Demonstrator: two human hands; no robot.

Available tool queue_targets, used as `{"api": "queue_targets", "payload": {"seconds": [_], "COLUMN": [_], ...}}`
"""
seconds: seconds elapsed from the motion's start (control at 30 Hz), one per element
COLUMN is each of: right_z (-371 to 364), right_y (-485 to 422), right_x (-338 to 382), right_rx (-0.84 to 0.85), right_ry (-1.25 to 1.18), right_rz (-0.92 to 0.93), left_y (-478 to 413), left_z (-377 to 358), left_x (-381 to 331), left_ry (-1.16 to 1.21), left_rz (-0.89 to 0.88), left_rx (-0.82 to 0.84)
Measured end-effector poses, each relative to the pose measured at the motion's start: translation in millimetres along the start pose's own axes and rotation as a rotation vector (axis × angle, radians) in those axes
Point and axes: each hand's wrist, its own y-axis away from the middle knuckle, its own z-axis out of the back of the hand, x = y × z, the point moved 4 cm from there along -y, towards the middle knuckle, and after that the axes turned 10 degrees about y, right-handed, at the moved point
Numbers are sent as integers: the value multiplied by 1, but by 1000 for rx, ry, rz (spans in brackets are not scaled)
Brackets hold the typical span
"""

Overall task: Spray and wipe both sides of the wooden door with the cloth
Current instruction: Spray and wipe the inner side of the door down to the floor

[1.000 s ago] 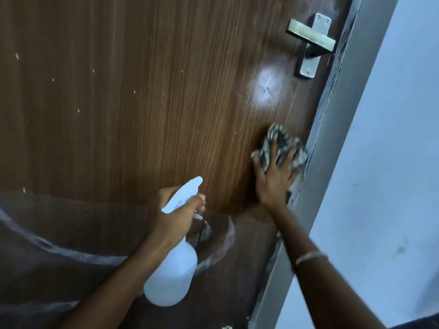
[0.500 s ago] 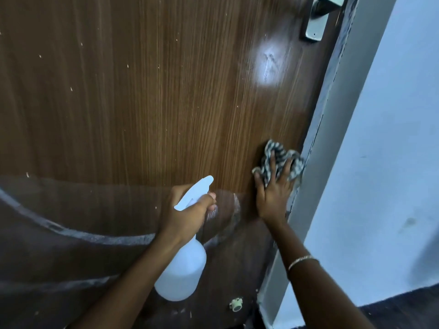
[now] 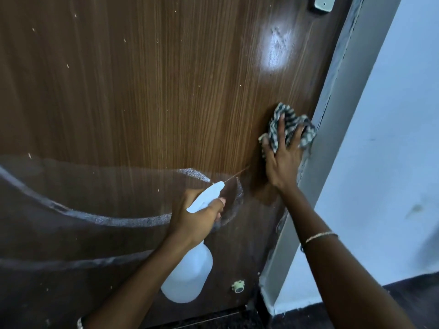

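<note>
Woodgrain of the wooden door (image 3: pixel 142 91) filled most of the view, shut against the grey frame (image 3: pixel 344 115) on the right. Its upper part looked glossy, with a white glare patch (image 3: pixel 275 51), though pale flecks dotted it; the lower part lay under a duller haze with curved pale edges, so this face seemed only partly wiped. The other side was out of view, and by my reckoning it was all left to do. Low and near, the spray bottle (image 3: pixel 190 276) hung from the left hand (image 3: pixel 197 219), whose fingers were wrapped round its neck with one on the trigger, nozzle aimed up and right at the door; a thin streak beyond the nozzle was probably a jet. Further right, the right hand (image 3: pixel 281 160) pressed the checked cloth (image 3: pixel 289 124) against the door just beside the frame, fingers spread wide over the bunched fabric. A darker wet-looking patch sat just below that hand. Spraying and wiping both appeared to be under way near the door's right edge.
</note>
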Motion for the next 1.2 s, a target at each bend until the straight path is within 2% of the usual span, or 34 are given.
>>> {"api": "queue_targets", "payload": {"seconds": [0.1,0.2,0.37,0.47,0.57,0.73,0.83,0.9,1.03,1.13,1.2], "right_z": [4,-22,-91,-95,-69,-18,-25,-51,-99,-98,-85], "right_y": [-15,27,140,152,111,10,15,55,154,166,150], "right_x": [12,8,-19,-26,-4,54,53,36,-20,-47,-50], "right_rx": [-64,-61,147,202,146,-76,-153,-106,153,274,279], "right_ry": [19,43,149,170,137,60,90,121,217,247,273], "right_rz": [1,-16,21,6,28,41,82,97,133,170,195], "left_y": [-3,0,0,1,1,1,-1,-2,-3,-4,-5], "left_z": [1,6,13,18,23,21,18,16,18,19,21], "left_x": [6,8,3,-2,-2,0,-3,-5,-3,-2,-1], "left_ry": [-17,-4,23,45,68,103,101,109,126,95,83], "left_rz": [38,20,-26,-34,-18,-5,-31,-43,-51,-65,-61], "left_rx": [-2,-25,-25,-14,-44,-5,18,14,8,35,35]}}
